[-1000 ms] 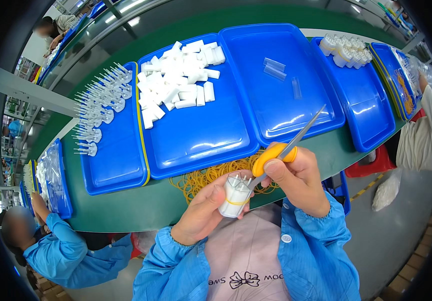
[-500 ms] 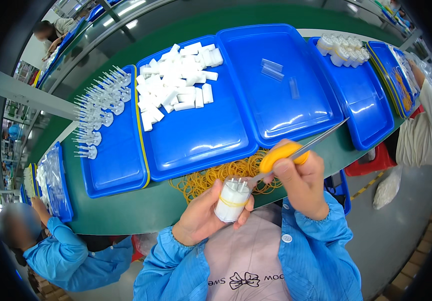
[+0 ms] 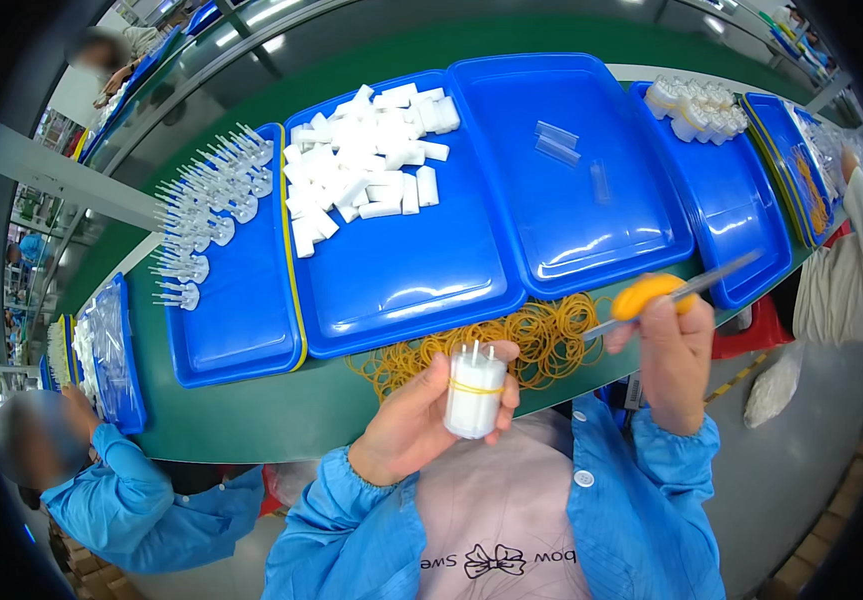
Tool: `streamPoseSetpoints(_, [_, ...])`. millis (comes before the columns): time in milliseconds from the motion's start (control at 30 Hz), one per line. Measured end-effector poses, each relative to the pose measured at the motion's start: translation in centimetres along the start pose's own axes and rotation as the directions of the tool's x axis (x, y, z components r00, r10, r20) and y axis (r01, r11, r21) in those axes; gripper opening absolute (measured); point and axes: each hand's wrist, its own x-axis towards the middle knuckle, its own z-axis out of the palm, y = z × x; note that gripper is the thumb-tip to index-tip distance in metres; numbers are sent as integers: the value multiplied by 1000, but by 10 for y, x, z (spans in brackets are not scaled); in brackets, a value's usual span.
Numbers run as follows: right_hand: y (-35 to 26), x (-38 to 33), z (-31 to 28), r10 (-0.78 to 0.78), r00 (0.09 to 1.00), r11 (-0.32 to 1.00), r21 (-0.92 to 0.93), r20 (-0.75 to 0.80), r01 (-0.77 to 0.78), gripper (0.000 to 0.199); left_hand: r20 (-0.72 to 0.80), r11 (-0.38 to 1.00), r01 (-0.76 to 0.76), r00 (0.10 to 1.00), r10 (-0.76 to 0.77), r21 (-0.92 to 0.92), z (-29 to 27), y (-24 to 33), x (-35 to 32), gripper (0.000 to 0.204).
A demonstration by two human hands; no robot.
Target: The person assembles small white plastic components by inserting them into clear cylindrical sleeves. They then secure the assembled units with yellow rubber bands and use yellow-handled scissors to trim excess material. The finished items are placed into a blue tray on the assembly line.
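My left hand [image 3: 406,420] is closed round a white cylindrical piece [image 3: 475,400], held upright. Thin clear prongs stick up from its top and a yellow rubber band [image 3: 479,388] circles it. To the right, apart from that piece, my right hand [image 3: 679,350] is closed on a long metal tool with a yellow-orange grip [image 3: 651,296]. One metal end points down-left and the other, longer and blurred, up-right; its exact kind does not show. Just beyond my left hand lies a heap of loose yellow rubber bands [image 3: 541,340] on the green table [image 3: 221,420].
A blue tray [image 3: 411,290] holds many white foam-like pieces [image 3: 361,150]. Left of it, another tray [image 3: 236,340] carries clear pronged parts [image 3: 216,205]. A third tray [image 3: 601,240] has a few clear strips; a right-hand tray [image 3: 741,220] holds banded white pieces [image 3: 696,108]. A co-worker [image 3: 141,490] sits left.
My right hand has moved right with the tool, whose lower end has left the white piece's side. My left hand has shifted slightly right, still holding the piece, now more upright.
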Motion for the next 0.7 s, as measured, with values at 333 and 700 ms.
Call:
streamPoseSetpoints(333, [9, 22, 41, 270, 880, 951, 35, 392, -307, 26, 89, 992, -34, 996, 24, 118, -3, -6, -1, 61])
streamPoseSetpoints(700, [11, 15, 40, -239, 860, 859, -315, 450, 403, 13, -6, 993, 28, 1000, -28, 111, -1, -8, 2, 63])
